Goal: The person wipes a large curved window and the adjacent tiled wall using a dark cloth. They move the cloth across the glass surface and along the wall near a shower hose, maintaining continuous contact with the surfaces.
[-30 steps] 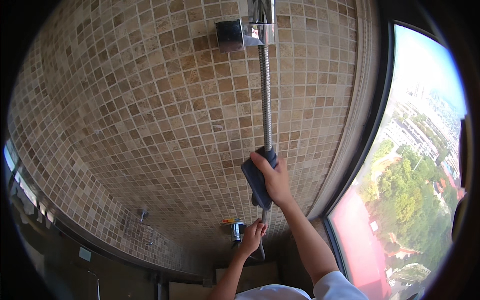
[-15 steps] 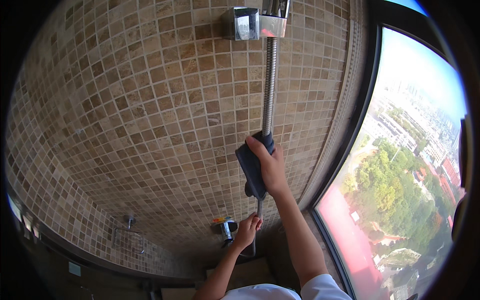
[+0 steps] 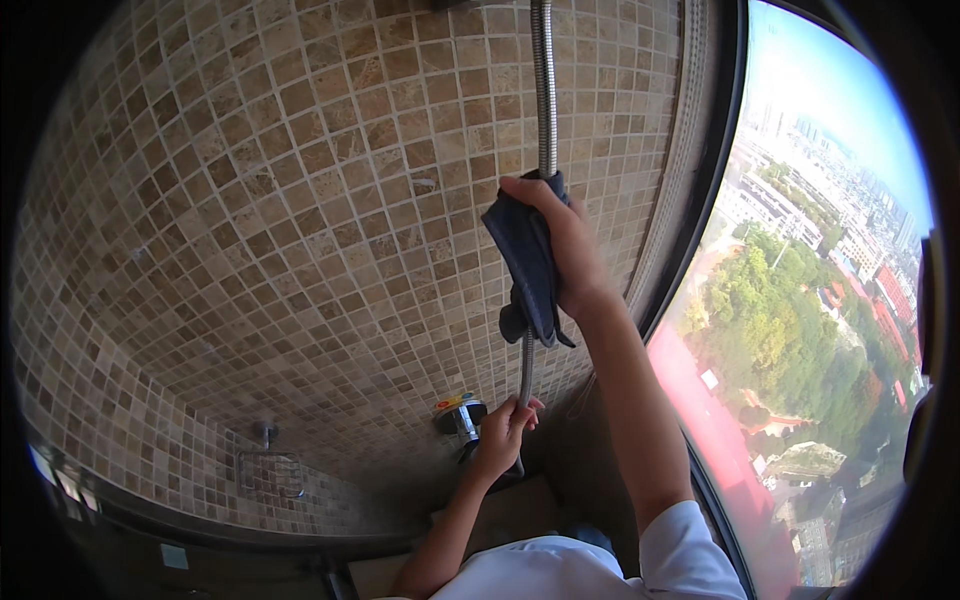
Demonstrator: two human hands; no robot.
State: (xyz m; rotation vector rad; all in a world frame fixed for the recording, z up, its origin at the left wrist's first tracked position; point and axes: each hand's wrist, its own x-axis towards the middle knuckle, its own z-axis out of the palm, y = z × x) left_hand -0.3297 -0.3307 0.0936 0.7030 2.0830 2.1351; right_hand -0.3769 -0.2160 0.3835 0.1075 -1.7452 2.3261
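Note:
A ribbed metal shower hose [image 3: 545,95] runs down in front of the tiled wall. My right hand [image 3: 562,235] is closed around a dark blue cloth [image 3: 528,262], which wraps the hose; its loose end hangs below the palm. Lower down, my left hand [image 3: 502,435] grips the bare hose, with fingers curled round it. Below that hand the hose bends out of sight behind my wrist. Close to my left hand is a chrome shower valve [image 3: 464,420] with a coloured label on top.
Small brown and beige tiles [image 3: 330,200] cover the wall. A large window [image 3: 800,300] with a dark frame stands at the right, close to my right forearm. A wire soap rack [image 3: 268,472] is fixed low at the left.
My right hand and the cloth sit higher in the picture, and so does my left hand. The view has shifted; the square chrome bracket at the top has mostly left the picture.

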